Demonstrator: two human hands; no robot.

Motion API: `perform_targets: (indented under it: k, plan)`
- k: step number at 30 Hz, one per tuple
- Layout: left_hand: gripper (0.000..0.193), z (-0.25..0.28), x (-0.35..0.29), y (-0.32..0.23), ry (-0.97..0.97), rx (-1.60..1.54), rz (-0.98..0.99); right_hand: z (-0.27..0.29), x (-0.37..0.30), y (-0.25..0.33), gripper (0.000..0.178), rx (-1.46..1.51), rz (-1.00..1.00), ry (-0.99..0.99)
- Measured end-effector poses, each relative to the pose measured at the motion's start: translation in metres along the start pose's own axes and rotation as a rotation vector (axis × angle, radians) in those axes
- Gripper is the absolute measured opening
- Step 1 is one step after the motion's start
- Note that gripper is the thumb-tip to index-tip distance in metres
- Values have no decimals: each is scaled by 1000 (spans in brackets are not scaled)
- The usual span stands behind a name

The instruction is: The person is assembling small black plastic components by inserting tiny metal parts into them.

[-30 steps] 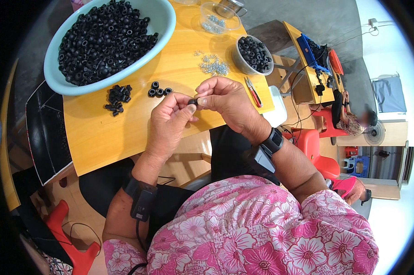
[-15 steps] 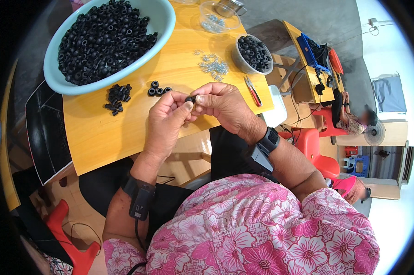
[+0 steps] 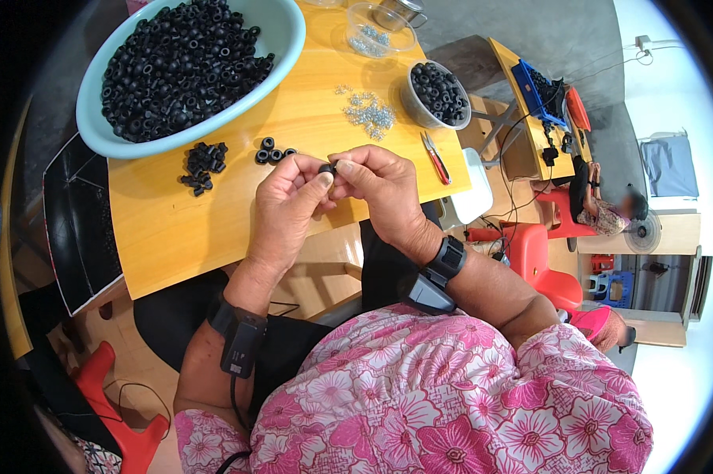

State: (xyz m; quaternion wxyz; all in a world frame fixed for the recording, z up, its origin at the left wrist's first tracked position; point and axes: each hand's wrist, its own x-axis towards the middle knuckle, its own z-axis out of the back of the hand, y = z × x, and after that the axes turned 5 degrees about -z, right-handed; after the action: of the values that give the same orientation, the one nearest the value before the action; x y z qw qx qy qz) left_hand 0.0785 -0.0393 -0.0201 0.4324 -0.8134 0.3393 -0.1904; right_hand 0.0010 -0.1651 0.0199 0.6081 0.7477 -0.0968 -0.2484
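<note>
Over the table's near edge, my left hand [image 3: 287, 201] pinches a small black rubber piece [image 3: 326, 168] between thumb and finger. My right hand [image 3: 384, 189] meets it from the other side, thumb and fingertips closed at the same piece; whether they hold a further tiny part is hidden. Just beyond my left hand sit several black rubber rings [image 3: 269, 150]. Left of those is a small heap of black rubber bits [image 3: 204, 164]. Small clear, shiny pieces [image 3: 370, 114] lie scattered beyond my right hand. Red-handled snips [image 3: 435, 158] rest to its right.
A large pale blue basin [image 3: 289, 59] heaped with black rubber parts stands at the far left of the yellow table [image 3: 167, 253]. At the far right are a tub of black parts [image 3: 438, 93] and a clear bowl [image 3: 380, 31]. Red chairs [image 3: 530, 257] and another person [image 3: 609, 209] are further right.
My right hand and wrist have shifted slightly, the forearm turning a little toward my body. Both hands keep their pinch at the black piece.
</note>
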Motion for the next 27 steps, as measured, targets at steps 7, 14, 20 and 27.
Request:
perform_targets:
  k: [7, 14, 20, 27]
  plan:
    - [7, 0, 0, 0, -12, 22, -20, -5, -4, -7, 12, -107, 148, -73]
    - [7, -1, -1, 1, 5, 50, -44, 0, -4, -5, 12, -130, 144, -49]
    - [8, 2, -1, 2, -8, 32, -13, 8, 3, 3, 11, 155, -161, 90]
    - [14, 0, -1, 0, 27, -42, -32, 18, 7, 7, 19, 337, -344, 324]
